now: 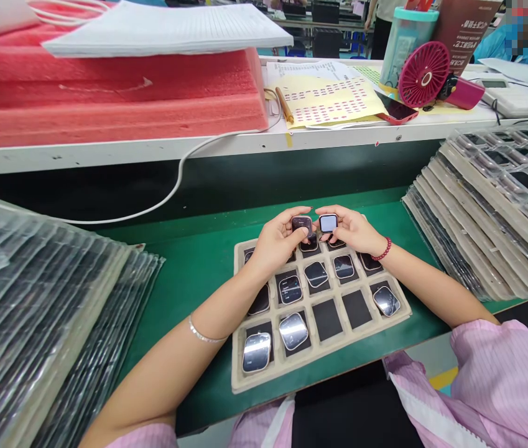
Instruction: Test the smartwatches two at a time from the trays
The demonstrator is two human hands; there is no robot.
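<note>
My left hand (277, 241) holds a dark-screened watch body (301, 225) between thumb and fingers. Close beside it, my right hand (354, 230) grips a second watch body (328, 223) whose screen is lit pale. Both are raised over the back edge of a beige compartment tray (268, 378). Square watch bodies lie in many of its compartments, such as one at the front left (257, 352) and one at the right (386, 301). Two front compartments show only black lining (327, 320). My hands and forearms hide part of the tray's back rows.
Stacks of clear trays stand at left (49, 311) and right (487, 218) on the green table (175, 298). A shelf (226, 142) behind carries red foam (114, 93), papers, a phone and a pink fan (425, 74). A white cable hangs down. Another person is partly visible at upper right.
</note>
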